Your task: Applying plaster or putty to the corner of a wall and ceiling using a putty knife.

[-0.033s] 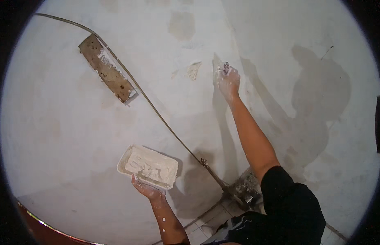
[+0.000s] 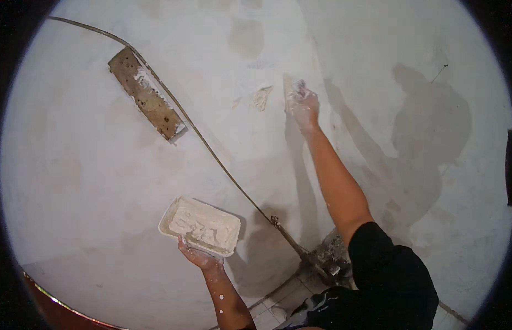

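Observation:
My left hand (image 2: 201,257) supports a white rectangular tub (image 2: 162,224) from its near side, thumb at the rim. Pale, thick filler paste (image 2: 212,228) lies inside with a rough, scooped surface. Up on the white wall (image 2: 212,82), my right hand (image 2: 304,107), smeared with paste, is closed round a putty knife (image 2: 288,91). Its flat, pale blade is held against or very close to the wall; most of the handle is hidden in the fist. Left of this hand, a fresh wedge-shaped dab of filler (image 2: 262,98) sticks to the wall.
A rough brown board (image 2: 148,98) sits slantwise at the upper left. Beside it a long thin cable (image 2: 212,148) runs down to a corner with rubble (image 2: 333,256) and floor tiles (image 2: 286,291). A small wire (image 2: 440,72) sticks out at right; a reddish-brown object (image 2: 52,308) is lower left.
My right hand and the putty knife have shifted slightly left along the wall. The tub in my left hand stays nearly still.

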The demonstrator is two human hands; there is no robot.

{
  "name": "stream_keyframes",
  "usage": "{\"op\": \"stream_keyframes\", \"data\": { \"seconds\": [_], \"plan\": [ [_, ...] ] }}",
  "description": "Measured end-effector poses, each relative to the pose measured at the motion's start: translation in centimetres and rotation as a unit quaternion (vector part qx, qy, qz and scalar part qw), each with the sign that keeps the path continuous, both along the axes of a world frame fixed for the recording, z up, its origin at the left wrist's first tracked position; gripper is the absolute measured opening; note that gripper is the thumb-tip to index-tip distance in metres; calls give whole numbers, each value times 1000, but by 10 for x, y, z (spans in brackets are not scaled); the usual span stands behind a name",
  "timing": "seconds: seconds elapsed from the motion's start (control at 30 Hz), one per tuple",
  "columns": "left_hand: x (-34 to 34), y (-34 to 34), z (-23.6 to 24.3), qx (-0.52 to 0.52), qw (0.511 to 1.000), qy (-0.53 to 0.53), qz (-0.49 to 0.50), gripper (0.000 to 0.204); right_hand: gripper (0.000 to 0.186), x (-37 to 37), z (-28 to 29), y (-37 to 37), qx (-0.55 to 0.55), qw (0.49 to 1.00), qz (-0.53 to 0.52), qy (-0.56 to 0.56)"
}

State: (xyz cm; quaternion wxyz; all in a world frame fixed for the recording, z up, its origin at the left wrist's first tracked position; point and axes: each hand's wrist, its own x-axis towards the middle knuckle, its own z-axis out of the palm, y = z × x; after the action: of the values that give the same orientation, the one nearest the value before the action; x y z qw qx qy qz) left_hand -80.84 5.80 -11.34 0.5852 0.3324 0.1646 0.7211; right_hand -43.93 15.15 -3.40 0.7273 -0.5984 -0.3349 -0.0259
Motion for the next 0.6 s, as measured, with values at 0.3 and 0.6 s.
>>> {"op": "stream_keyframes", "data": {
  "seconds": [0.3,0.6],
  "plan": [
    [-15,25,-22,-55,998,-17,23,61,13,-105,-80,1,43,882,41,-468],
    [3,18,-8,-9,997,-43,-57,62,14,51,25,8,192,933,-130,-274]
  ]
}}
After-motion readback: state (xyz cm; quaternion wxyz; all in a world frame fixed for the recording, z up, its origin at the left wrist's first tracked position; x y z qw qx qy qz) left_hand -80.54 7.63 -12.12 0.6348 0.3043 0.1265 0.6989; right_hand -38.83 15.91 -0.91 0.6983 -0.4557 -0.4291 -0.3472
